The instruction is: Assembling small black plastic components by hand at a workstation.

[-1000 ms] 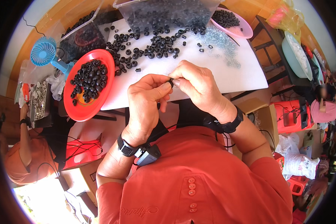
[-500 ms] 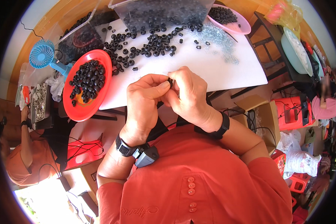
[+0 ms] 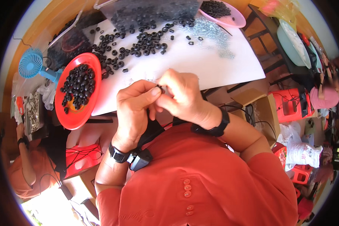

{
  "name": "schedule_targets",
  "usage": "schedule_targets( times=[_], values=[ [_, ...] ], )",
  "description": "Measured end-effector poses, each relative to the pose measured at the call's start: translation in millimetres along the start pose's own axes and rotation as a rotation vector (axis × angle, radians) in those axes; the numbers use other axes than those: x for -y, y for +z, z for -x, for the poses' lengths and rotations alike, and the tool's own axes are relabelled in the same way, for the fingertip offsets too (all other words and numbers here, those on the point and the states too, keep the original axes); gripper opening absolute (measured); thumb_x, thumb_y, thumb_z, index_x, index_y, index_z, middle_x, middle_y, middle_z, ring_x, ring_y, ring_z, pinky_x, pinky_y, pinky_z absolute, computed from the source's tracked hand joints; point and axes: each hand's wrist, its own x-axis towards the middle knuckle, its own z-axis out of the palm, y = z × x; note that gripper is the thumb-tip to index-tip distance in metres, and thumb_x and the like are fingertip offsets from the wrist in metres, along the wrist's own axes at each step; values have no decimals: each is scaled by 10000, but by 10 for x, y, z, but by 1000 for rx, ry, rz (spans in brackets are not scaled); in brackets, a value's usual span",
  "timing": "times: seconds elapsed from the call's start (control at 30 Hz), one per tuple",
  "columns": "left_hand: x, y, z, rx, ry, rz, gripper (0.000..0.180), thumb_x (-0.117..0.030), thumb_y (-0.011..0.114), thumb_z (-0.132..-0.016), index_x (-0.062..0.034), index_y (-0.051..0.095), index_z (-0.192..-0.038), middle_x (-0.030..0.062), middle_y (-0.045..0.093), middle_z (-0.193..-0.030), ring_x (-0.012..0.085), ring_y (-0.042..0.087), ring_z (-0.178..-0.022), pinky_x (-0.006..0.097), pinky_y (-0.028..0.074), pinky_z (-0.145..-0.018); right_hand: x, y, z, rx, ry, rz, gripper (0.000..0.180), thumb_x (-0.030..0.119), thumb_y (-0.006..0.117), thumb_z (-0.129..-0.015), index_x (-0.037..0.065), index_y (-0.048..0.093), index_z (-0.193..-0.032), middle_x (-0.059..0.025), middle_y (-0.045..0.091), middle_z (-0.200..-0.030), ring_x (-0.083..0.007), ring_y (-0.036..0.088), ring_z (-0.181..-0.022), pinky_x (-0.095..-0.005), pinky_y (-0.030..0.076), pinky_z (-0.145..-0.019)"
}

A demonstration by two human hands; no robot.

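My left hand [image 3: 133, 109] and my right hand [image 3: 180, 98] meet fingertip to fingertip over the near edge of a white sheet [image 3: 211, 62]. Between the thumbs and forefingers sits a small black ring part [image 3: 161, 88], mostly hidden by the fingers. Both hands pinch it. Loose black rings [image 3: 139, 41] lie scattered on the sheet beyond my hands. A red plate [image 3: 87, 109] holding several black pieces stands to the left of my left hand.
A blue hand fan [image 3: 31, 64] lies at the far left. A pink dish [image 3: 235, 20] of black parts and clear bags of parts [image 3: 147, 11] sit at the far edge. A cardboard box [image 3: 261, 109] and red stool [image 3: 292, 106] stand right. Another person [image 3: 30, 169] sits lower left.
Both hands have stayed together on the small part, shifting slightly toward me and to the left; the fingers have turned a little around it.
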Motion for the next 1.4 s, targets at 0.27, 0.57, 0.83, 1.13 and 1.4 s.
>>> schedule_targets(
  times=[0.27, 0.57, 0.83, 1.13, 1.4],
  values=[
    [7, -4, -4, 20, 14, -47, 170, -100, 647, -971, 63, 696, -966, 91, 685, -750, 106, 582, -552, 203, 392, -445, -52, 78, 60, -97, -105, 105, 288, 23, 743, -673, 70, 499, -819, -97, 547, -670, -311, 573, -522, -406, 432, -467],
    [-25, 28, 13, 30, -15, -114, 175, -91, 616, -989, 66, 690, -1002, 80, 679, -763, 96, 572, -565, 199, 411, -478, -2, -51, -11, 25, -146, 256, 304, 78, 759, -674, 80, 494, -824, -83, 551, -677, -303, 587, -539, -414, 451, -474],
    [8, -37, 42, 32, 20, -44, 156, -81, 629, -976, 61, 692, -983, 74, 672, -745, 91, 544, -543, 207, 394, -471, 8, 130, 108, -68, -97, 133, 270, 26, 748, -727, 62, 514, -857, -94, 573, -705, -297, 596, -549, -397, 460, -478],
    [-712, -626, 125, -615, 463, -553, 117, -56, 697, -896, 45, 719, -952, 57, 658, -703, 79, 562, -570, 211, 395, -489, -119, -497, -124, -5, -44, 325, 308, 88, 770, -782, 46, 664, -1067, -79, 616, -784, -255, 606, -642, -378, 482, -592],
    [-644, -380, -307, -219, 764, -1430, 538, -23, 778, -769, -36, 657, -1294, 145, 642, -1315, 301, 561, -1248, 396, 419, -1080, -444, -692, -116, 24, -33, 773, 216, 106, 748, -754, 76, 687, -959, -53, 643, -979, -260, 598, -917, -396, 450, -753]
  ],
)
